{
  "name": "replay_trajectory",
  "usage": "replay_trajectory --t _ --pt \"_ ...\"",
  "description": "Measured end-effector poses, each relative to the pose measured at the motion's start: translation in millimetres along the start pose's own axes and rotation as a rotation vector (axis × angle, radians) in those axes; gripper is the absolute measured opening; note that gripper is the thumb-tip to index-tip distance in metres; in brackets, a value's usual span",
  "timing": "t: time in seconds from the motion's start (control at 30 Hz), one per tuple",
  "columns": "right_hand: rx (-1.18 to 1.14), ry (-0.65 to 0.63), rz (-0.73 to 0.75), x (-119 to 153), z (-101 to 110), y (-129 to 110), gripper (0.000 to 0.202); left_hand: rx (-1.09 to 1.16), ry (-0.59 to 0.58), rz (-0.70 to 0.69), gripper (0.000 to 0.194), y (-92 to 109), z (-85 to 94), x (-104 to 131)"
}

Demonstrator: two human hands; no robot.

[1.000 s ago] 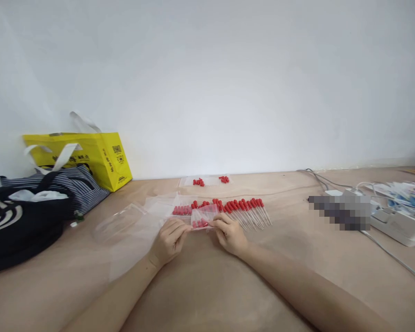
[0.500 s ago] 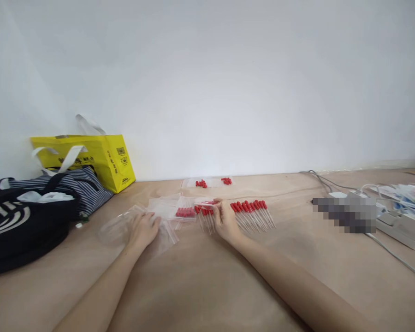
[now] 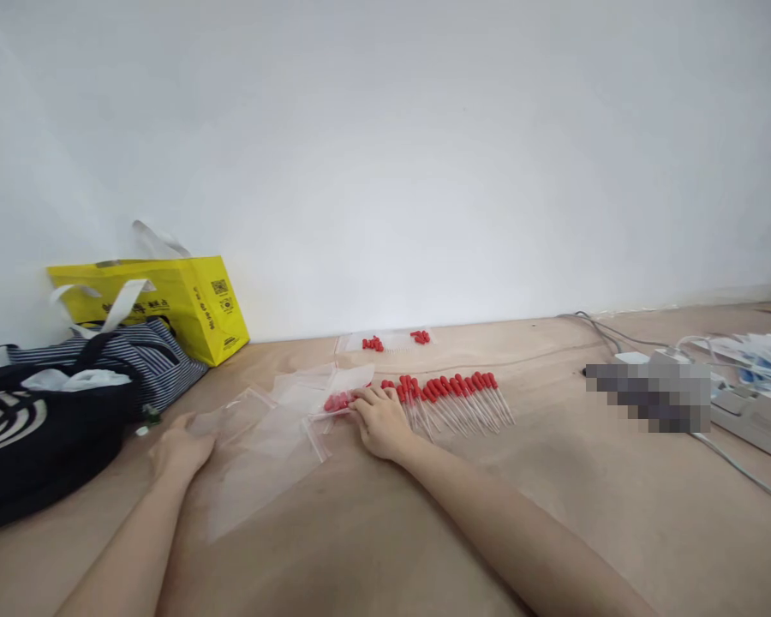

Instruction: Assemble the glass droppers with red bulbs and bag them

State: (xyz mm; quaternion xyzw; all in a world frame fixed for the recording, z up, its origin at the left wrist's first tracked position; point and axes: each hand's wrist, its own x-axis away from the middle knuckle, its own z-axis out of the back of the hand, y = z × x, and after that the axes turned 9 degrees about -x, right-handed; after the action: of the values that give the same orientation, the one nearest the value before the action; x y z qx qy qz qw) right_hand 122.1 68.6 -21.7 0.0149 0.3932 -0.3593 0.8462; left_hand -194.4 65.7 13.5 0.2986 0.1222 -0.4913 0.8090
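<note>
My left hand is at the left of the tabletop, its fingers closed on the edge of a clear zip bag. More flat clear zip bags overlap beside it. My right hand lies palm down, its curled fingers on a zip bag with red rubber bulbs in it; part of that bag is hidden under the fingers. Right of this hand, several droppers with red bulbs and thin clear stems lie in a slanting row, bulbs toward the wall.
Loose red bulbs lie on a clear bag by the wall. A yellow bag, a striped bag and a black bag stand at left. A power strip, cables and plastic packets are at right.
My left hand has moved left and nearer, and the clear bags are spread wider. My right hand has moved left with a red-bulb bag, uncovering more droppers.
</note>
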Motion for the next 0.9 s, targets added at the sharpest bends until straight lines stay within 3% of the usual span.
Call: replay_trajectory --t 0.13,0.23,0.3,0.47,0.57,0.7,0.83,0.87,0.9 --pt "0.023 0.049 -0.043 10 15 4 0.011 0.108 -0.027 0.179 0.005 12 10.5 9" --pt "-0.009 0.088 -0.047 25 31 10 0.01 0.262 -0.029 0.201 0.009 41 18.1 22" --pt "-0.018 0.116 -0.023 39 44 13 0.012 0.384 -0.028 0.16 0.014 68 23.2 36" --pt "-0.013 0.126 0.052 77 81 16 0.012 0.672 -0.18 -0.09 0.028 128 27.0 93" --pt "-0.035 0.101 0.043 91 94 12 0.031 1.004 -0.364 -0.353 0.024 150 17.3 140" --pt "-0.147 0.044 0.027 91 89 8 0.046 1.064 -0.614 -0.413 0.025 167 7.8 183" --pt "-0.264 0.003 0.048 84 77 12 0.027 0.937 -1.143 -0.493 0.059 165 18.5 180" --pt "-0.296 -0.003 0.042 83 77 14 0.023 0.868 -1.213 -0.574 0.064 161 22.4 173" --pt "-0.333 -0.011 0.03 83 77 16 0.02 0.808 -1.155 -0.665 0.063 156 25.9 165"
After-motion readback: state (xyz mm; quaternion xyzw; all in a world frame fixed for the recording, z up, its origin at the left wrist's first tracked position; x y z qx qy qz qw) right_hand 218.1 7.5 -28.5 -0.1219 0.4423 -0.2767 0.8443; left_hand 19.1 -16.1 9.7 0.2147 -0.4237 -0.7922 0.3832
